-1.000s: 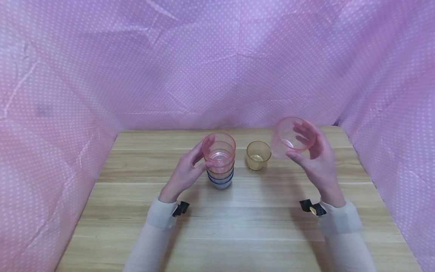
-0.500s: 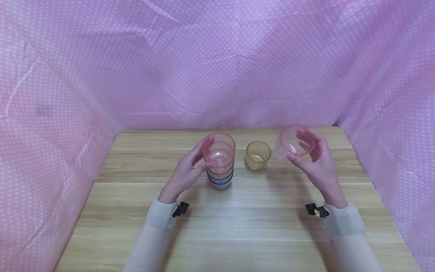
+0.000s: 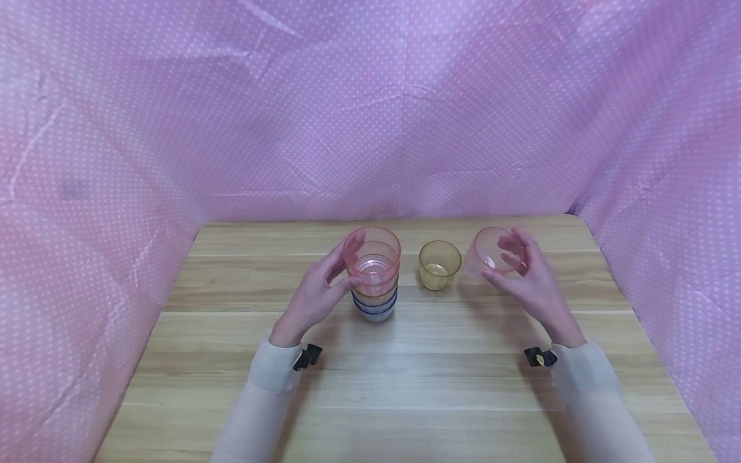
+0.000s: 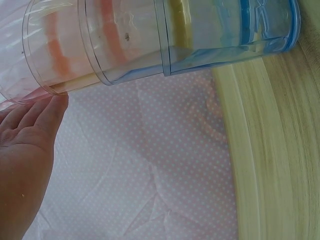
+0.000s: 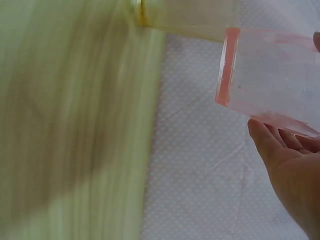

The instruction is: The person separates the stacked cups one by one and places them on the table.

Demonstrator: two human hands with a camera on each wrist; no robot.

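Observation:
A stack of nested clear cups (image 3: 375,283) stands upright on the table, pink at the top, yellow in the middle and blue-rimmed at the bottom. My left hand (image 3: 315,289) grips the upper pink part of this stack from the left. In the left wrist view the stacked cups (image 4: 130,37) show their coloured base rings, with fingers at the side. My right hand (image 3: 535,283) holds a single pink cup (image 5: 270,77) by its side, above the table. Between the stack and that pink cup stands a yellow cup (image 3: 439,273), upright, touched by neither hand.
The wooden table (image 3: 393,386) ends at a back edge just behind the cups. A pink dotted cloth (image 3: 370,116) hangs behind and along both sides. Each wrist wears a black strap-mounted device, such as the right one's black mount (image 3: 539,357).
My right hand has lowered the pink cup toward the table, first shifting slightly right, then back left. The left hand, the stack and the yellow cup have stayed nearly still.

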